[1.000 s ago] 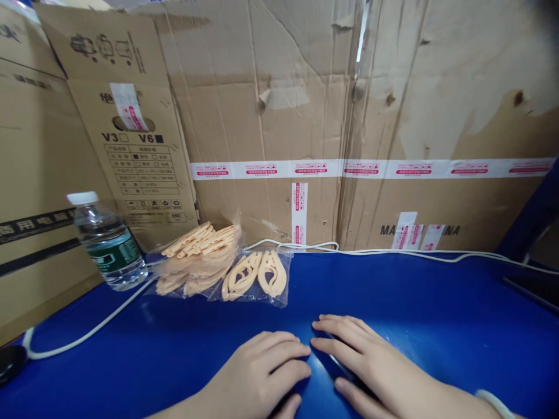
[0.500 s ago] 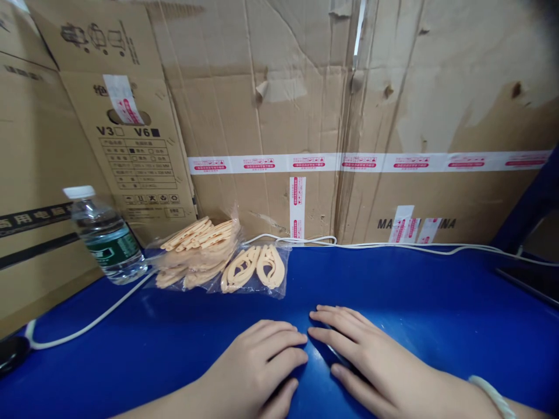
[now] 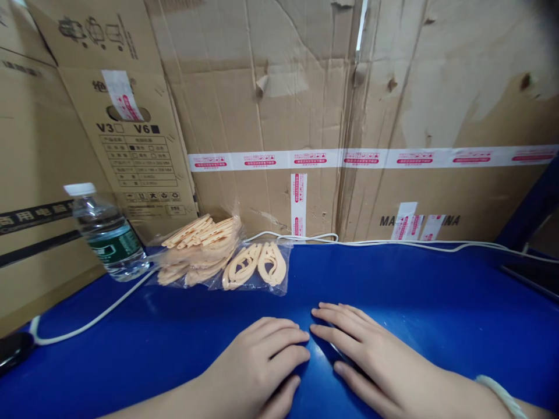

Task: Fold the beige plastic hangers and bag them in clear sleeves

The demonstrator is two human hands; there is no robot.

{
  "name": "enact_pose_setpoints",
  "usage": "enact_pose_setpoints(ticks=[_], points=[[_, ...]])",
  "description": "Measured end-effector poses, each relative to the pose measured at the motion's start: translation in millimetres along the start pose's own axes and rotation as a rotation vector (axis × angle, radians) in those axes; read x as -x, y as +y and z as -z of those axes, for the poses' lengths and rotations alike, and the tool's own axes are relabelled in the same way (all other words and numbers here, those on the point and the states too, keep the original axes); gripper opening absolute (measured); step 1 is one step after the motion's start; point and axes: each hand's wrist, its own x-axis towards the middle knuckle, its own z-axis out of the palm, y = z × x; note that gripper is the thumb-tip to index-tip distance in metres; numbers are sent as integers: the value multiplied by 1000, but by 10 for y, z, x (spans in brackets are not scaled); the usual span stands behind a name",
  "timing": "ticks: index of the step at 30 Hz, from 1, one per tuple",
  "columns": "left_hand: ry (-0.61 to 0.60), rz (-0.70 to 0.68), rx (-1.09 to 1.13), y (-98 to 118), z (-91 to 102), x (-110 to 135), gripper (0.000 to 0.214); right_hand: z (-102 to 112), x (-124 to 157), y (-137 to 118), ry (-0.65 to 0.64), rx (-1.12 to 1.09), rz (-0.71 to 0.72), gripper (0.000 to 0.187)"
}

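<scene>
My left hand [image 3: 271, 361] rests palm down on the blue tabletop [image 3: 183, 343], its fingers stretched toward the middle and holding nothing. Opposite it, my right hand [image 3: 367, 355] lies with fingers extended and slightly apart. A dark patch shows between its index finger and thumb; whether that is shadow or an object, I cannot tell. A narrow gap separates the fingertips of the two hands. Beyond them lie peach-coloured folding hangers [image 3: 273, 265] in a clear plastic bag, beside a stack of similar bagged pieces [image 3: 198, 233]. Neither hand touches the bags.
A water bottle [image 3: 111, 238] with a white cap stands at the left, against cardboard boxes [image 3: 262, 116] that wall the back and left side. A white cable [image 3: 393, 242] runs along the rear. Dark objects lie at the left edge [image 3: 15, 352] and right edge [image 3: 530, 278].
The view has shifted very slightly. Both hands keep nearly the same pose and place, and the bags and bottle stay where they were.
</scene>
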Motion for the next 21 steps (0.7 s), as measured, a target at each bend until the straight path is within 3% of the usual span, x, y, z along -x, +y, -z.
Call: enact_pose_setpoints(ticks=[13,21], points=[[4,-5,2,7,13,12,30,49,-21,-50,-91,62,-39,51],[27,-22,-10,17,19,0,27,46,-16,-54,-51,72,-17,48]])
